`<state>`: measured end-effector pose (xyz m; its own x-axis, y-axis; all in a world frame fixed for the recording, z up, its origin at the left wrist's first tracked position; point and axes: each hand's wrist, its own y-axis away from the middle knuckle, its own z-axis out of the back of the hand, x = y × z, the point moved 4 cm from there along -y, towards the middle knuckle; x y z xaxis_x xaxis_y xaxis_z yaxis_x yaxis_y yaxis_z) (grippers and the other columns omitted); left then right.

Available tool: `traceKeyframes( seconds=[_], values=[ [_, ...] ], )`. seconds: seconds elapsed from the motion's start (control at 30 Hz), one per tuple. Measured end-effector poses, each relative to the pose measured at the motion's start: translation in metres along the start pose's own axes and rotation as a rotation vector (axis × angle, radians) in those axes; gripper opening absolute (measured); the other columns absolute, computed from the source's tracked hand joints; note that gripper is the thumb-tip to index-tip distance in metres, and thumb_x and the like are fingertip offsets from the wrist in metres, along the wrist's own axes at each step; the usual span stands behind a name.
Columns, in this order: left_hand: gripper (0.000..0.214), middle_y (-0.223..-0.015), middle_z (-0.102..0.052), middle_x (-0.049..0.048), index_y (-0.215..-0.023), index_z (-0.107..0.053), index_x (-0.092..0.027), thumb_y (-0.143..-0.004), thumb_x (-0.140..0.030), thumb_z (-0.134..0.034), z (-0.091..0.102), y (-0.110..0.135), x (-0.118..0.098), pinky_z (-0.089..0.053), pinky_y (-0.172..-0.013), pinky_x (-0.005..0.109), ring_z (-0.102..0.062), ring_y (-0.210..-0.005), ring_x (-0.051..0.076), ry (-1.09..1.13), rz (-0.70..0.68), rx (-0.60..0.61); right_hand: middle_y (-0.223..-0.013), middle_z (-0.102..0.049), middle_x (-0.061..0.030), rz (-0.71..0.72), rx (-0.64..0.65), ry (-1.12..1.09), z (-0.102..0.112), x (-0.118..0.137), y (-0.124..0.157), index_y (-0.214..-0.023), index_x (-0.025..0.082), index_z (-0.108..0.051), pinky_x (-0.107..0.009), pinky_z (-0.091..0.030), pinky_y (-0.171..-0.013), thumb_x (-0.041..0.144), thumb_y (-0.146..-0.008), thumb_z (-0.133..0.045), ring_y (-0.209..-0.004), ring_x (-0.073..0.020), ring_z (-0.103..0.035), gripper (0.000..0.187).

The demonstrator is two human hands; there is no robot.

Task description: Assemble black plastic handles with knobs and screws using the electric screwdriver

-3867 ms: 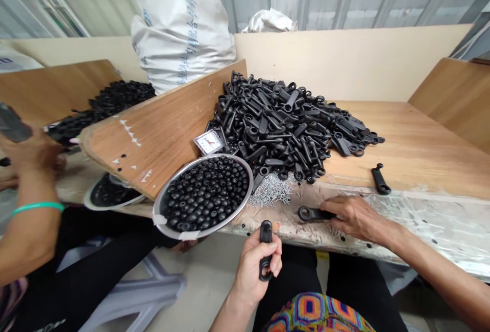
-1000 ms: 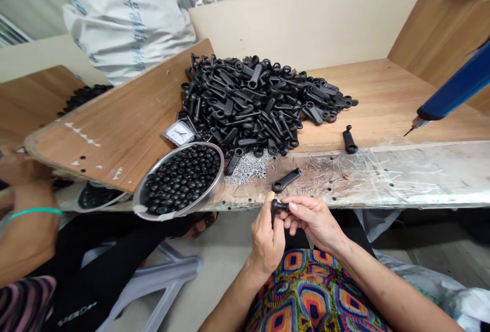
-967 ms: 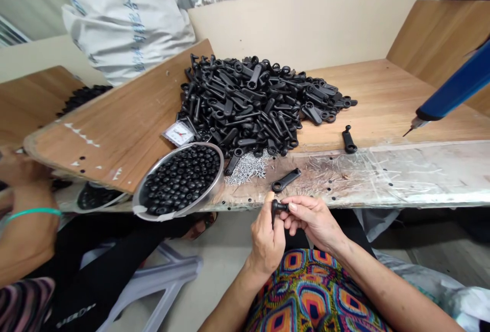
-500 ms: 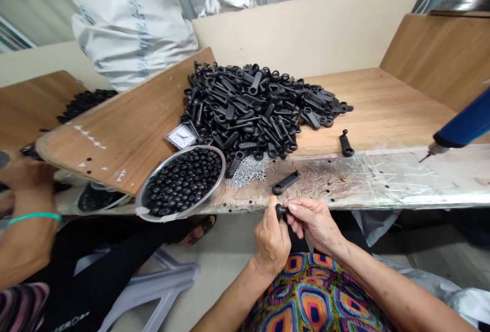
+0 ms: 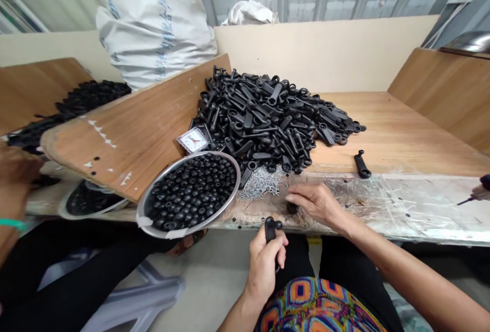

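Note:
My left hand (image 5: 265, 262) is closed round a black plastic handle (image 5: 270, 228) held upright just below the bench edge. My right hand (image 5: 316, 202) rests on the taped front strip of the bench, fingers bent over a loose black handle (image 5: 293, 208) that is mostly hidden beneath them. A patch of small silver pins (image 5: 261, 187) lies just left of that hand. Behind it rises a big heap of black handles (image 5: 272, 120). A metal bowl of black beads (image 5: 190, 193) overhangs the bench edge on the left.
A single black handle (image 5: 362, 164) lies apart on the wooden bench (image 5: 401, 141). A small white clock (image 5: 193, 141) leans by the slanted wooden divider (image 5: 141, 128). A co-worker's arm (image 5: 13, 179) shows far left; a driver tip (image 5: 474, 197) pokes in at the right edge.
My hands have parted: the right one went up from the held handle onto the bench over the loose handle, and the left keeps its handle lower down. The blue tool has mostly left view.

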<state>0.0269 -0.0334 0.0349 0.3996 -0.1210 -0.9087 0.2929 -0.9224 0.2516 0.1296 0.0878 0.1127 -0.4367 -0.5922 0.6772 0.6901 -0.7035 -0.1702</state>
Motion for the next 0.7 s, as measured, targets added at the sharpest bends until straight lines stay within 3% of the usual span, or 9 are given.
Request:
traceKeyframes(
  seconds=[0.1,0.17,0.4,0.7],
  values=[
    [0.033,-0.067,-0.05,-0.0038,-0.107,-0.049,-0.015,-0.074,-0.021,-0.055,0.011,-0.001,-0.004,-0.028,-0.038,0.018,-0.034,-0.04,0.003,0.166,0.108,0.003,-0.09,-0.067,-0.0053,0.012,0.073,0.538,0.0,-0.006,-0.025,-0.088,0.018,-0.067,-0.024,-0.039,-0.068,0.02,-0.086,-0.048,-0.085,-0.0173,-0.058,0.019],
    [0.04,-0.066,-0.05,-0.0043,-0.112,-0.046,-0.016,-0.073,-0.02,-0.056,0.017,-0.003,-0.007,-0.027,-0.038,0.018,-0.034,-0.04,0.003,0.217,0.145,-0.001,-0.085,-0.066,-0.0066,-0.023,0.125,0.692,-0.004,-0.01,-0.036,-0.081,0.017,-0.066,-0.025,-0.037,-0.067,0.014,-0.082,-0.049,-0.084,-0.0186,-0.056,0.017],
    [0.041,-0.066,-0.052,-0.0035,-0.112,-0.046,-0.014,-0.073,-0.019,-0.056,0.025,-0.012,-0.009,-0.027,-0.038,0.018,-0.035,-0.039,0.003,0.255,0.153,-0.007,-0.084,-0.065,-0.0125,-0.101,0.183,0.8,-0.023,-0.021,-0.042,-0.081,0.011,-0.066,-0.03,-0.035,-0.076,0.005,-0.077,-0.048,-0.085,-0.0231,-0.056,0.019],
    [0.038,-0.065,-0.052,-0.0042,-0.108,-0.047,-0.015,-0.071,-0.018,-0.056,0.015,-0.016,-0.008,-0.029,-0.038,0.018,-0.036,-0.039,0.003,0.212,0.071,-0.036,-0.084,-0.063,-0.0168,0.04,0.226,0.841,-0.029,-0.001,-0.041,-0.083,0.006,-0.065,-0.036,-0.033,-0.081,0.0,-0.076,-0.044,-0.087,-0.0276,-0.054,0.023]
  ],
)
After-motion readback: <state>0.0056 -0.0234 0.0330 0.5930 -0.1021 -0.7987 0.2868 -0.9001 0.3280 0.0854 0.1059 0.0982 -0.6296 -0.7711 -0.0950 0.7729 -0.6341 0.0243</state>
